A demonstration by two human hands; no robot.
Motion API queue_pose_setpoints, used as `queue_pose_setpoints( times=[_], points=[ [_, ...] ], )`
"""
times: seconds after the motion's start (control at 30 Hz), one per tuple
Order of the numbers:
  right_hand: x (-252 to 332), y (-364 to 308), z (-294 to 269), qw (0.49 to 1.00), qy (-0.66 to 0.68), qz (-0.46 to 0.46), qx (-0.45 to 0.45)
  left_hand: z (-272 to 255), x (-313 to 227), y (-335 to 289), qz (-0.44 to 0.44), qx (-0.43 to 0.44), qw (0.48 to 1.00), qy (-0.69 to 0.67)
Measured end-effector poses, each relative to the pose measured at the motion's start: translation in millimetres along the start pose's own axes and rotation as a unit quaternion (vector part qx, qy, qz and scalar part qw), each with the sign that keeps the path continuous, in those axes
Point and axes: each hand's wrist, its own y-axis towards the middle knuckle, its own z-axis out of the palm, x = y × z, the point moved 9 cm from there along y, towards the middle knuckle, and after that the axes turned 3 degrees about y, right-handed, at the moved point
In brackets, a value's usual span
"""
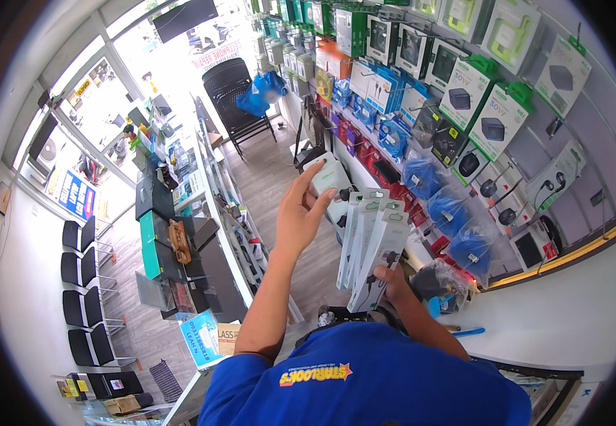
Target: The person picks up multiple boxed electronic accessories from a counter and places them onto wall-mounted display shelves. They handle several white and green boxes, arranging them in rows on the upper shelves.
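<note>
My right hand (391,281) grips several slim white hang-tab packages (379,248) with dark earphones pictured on them. They are fanned upright in front of my chest, thumb across the nearest one. My left hand (299,213) is raised to their left, its fingers apart and index finger stretched out. Behind its fingertips is a white box (333,177); whether they touch it I cannot tell. A small dark round thing (344,193) shows beside my left thumb, near the package tops.
On the right a wall display holds boxed chargers (492,121) and blue plastic-wrapped items (450,213). A long glass counter (230,234) runs along the left. A black folding chair (231,92) with a blue bag stands ahead. Black chairs (80,284) line the far left wall.
</note>
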Motion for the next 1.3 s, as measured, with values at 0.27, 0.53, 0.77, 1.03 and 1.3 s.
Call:
queue_pose_setpoints(
  times=[0.27,0.53,0.77,1.03,1.3],
  points=[
    [9,-6,1,0.999,-0.006,0.039,0.032,-1,-37,31,0.101,0.035,0.990,0.093],
    [0,-9,6,0.993,0.094,0.065,0.030,4,-11,33,0.033,-0.111,0.987,0.108],
    [18,0,5,1.000,0.020,0.015,-0.009,57,11,-4,-0.046,-0.115,0.956,-0.265],
    [18,-3,-1,0.996,0.072,0.047,0.008,93,49,-36,-0.107,-0.014,0.963,-0.247],
    [22,-3,8,0.988,0.131,0.061,0.045,34,50,-27,-0.130,-0.161,0.970,-0.127]
  ],
)
